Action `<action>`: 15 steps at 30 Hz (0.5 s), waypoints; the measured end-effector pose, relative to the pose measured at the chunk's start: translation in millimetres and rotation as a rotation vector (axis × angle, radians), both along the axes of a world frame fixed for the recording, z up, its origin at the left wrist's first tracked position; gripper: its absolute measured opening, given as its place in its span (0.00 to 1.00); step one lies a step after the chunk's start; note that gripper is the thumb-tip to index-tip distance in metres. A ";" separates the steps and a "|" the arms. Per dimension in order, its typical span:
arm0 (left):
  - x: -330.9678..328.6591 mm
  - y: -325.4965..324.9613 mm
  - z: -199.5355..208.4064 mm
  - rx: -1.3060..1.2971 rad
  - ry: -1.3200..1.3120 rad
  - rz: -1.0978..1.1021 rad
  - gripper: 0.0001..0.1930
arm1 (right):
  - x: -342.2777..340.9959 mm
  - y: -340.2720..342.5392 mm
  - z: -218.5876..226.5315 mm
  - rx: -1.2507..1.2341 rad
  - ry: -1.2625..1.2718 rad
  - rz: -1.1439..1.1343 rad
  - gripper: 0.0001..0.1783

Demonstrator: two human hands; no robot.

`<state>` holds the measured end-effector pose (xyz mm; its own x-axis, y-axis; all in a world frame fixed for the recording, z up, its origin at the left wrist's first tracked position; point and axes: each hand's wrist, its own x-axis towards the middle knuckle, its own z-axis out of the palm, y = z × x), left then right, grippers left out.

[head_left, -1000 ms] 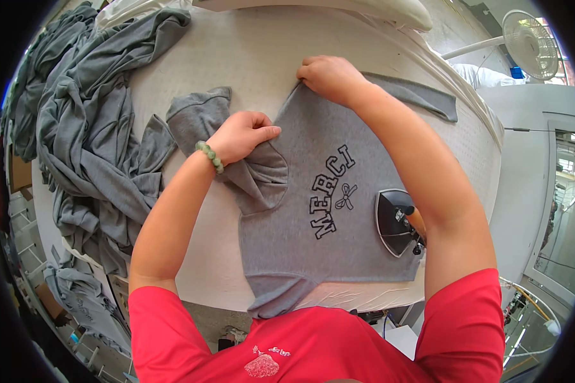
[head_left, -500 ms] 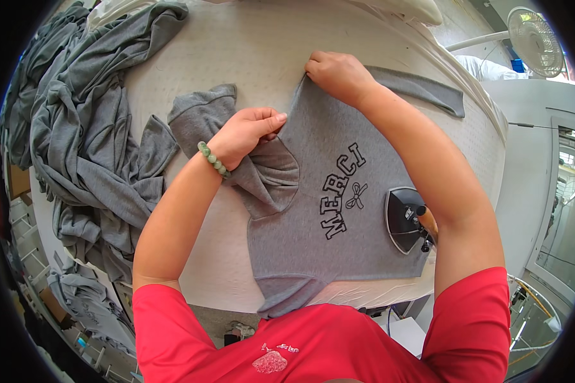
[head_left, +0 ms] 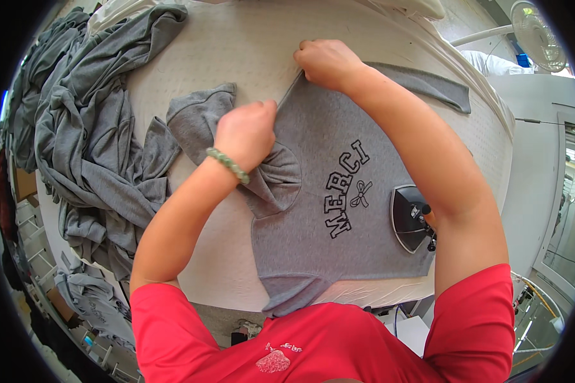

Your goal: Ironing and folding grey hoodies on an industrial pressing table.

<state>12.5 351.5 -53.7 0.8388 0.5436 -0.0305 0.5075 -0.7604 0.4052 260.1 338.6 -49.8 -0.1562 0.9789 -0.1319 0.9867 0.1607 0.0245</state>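
Note:
A grey sweatshirt [head_left: 338,210] with black lettering and a small bow print lies spread on a white padded ironing table [head_left: 236,51]. My left hand [head_left: 246,131], with a green bead bracelet at the wrist, pinches the garment's edge by the crumpled left sleeve [head_left: 198,115]. My right hand [head_left: 326,62] grips the fabric edge farther back, pulling it taut between both hands. The right sleeve [head_left: 428,86] lies flat toward the far right. A dark iron [head_left: 410,217] rests on the garment under my right forearm.
A heap of grey garments [head_left: 89,134] covers the table's left side and hangs over its edge. A white fan [head_left: 536,32] stands at the upper right. Boxes and shelving sit on the floor at the left.
Both hands have kept hold of the fabric edge; my left hand has slid up toward the right hand along it, and the edge is stretched straighter.

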 end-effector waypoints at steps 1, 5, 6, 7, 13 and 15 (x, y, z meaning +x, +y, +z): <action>5.0 -3.3 -2.2 0.119 0.072 -0.098 0.15 | -1.6 3.0 -0.1 -0.035 -0.002 -0.032 0.09; 23.7 17.6 -3.0 0.492 -0.015 -0.476 0.28 | 6.8 2.6 6.9 -0.103 0.037 -0.130 0.11; 29.8 26.9 1.9 0.619 -0.094 -0.609 0.32 | 8.8 2.6 9.4 -0.096 0.083 -0.150 0.12; 38.9 36.1 6.5 0.621 -0.093 -0.613 0.32 | 10.2 2.4 11.6 -0.090 0.128 -0.169 0.12; 66.1 62.3 17.3 0.374 0.333 -0.679 0.53 | 80.8 -56.8 -0.9 0.168 0.328 -0.354 0.16; 65.4 63.1 18.8 0.373 0.326 -0.685 0.56 | 108.3 -89.7 1.8 0.111 0.186 -0.531 0.14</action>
<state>78.0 414.6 -34.9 0.9671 -0.0592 -0.2474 -0.0663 -0.9976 -0.0201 368.4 248.9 -48.1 0.3497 0.9360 -0.0412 0.9209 -0.3515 -0.1685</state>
